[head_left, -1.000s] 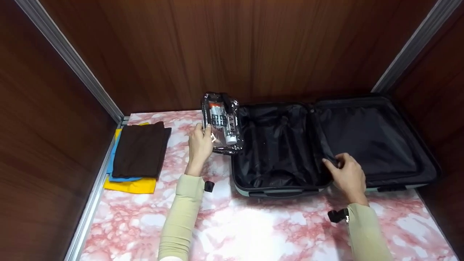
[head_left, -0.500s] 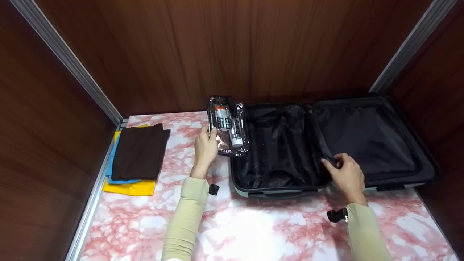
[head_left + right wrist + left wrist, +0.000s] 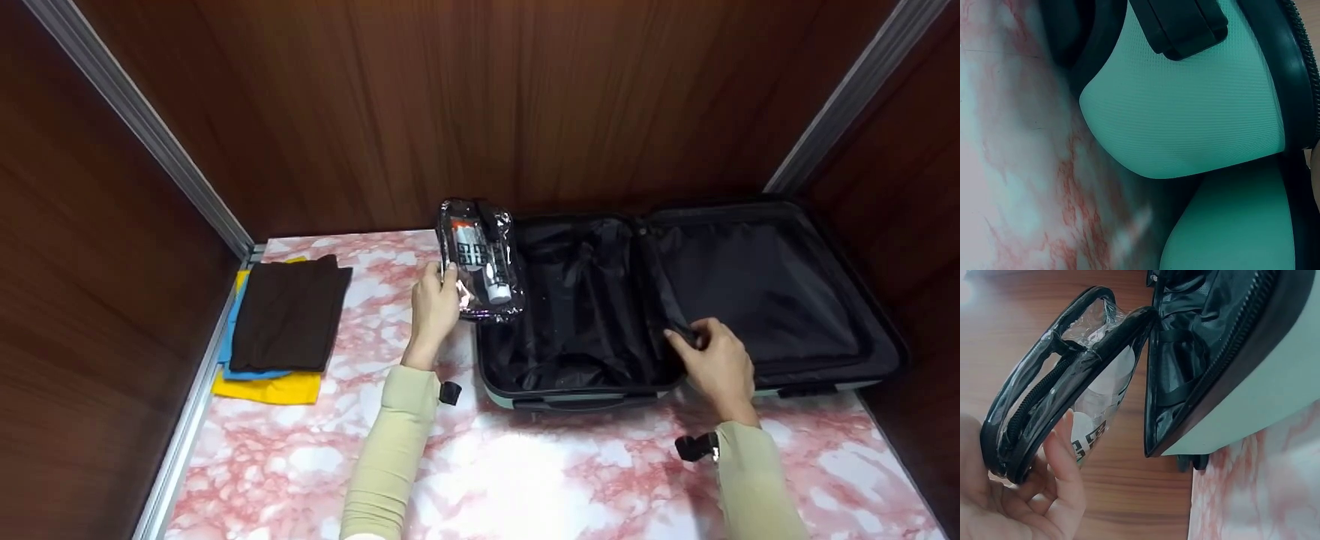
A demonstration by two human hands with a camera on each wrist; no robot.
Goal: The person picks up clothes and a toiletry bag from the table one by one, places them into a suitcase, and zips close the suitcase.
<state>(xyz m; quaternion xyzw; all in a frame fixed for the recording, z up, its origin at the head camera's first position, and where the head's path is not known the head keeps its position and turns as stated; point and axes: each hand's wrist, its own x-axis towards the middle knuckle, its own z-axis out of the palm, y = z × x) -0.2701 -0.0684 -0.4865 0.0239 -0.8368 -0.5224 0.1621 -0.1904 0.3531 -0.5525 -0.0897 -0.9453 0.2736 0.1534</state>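
My left hand [image 3: 435,307] grips the lower left edge of a clear, black-trimmed toiletry pouch [image 3: 469,259]. A white-capped tube [image 3: 498,289] shows through its front. The pouch overlaps the left rim of an open suitcase [image 3: 517,391] with black lining. In the left wrist view, fingers and thumb hold the pouch's zipped side [image 3: 1044,385], close beside the suitcase's pale green shell [image 3: 1247,394]. Between thumb and fingers, my right hand [image 3: 718,367] pinches the edge of the black lining flap [image 3: 675,304] at the middle hinge. The right wrist view shows mostly green shell [image 3: 1185,112].
Folded cloths lie stacked at the left: dark brown [image 3: 289,315] on top, blue [image 3: 227,349] and yellow [image 3: 285,388] beneath. Wood panels [image 3: 450,112] close off the back and both sides. The suitcase's other half [image 3: 765,292] lies flat at the right, on a pink marbled surface [image 3: 525,480].
My left hand has carried the pouch a little to the right, further over the suitcase's left rim. The right hand keeps its hold on the lining flap.
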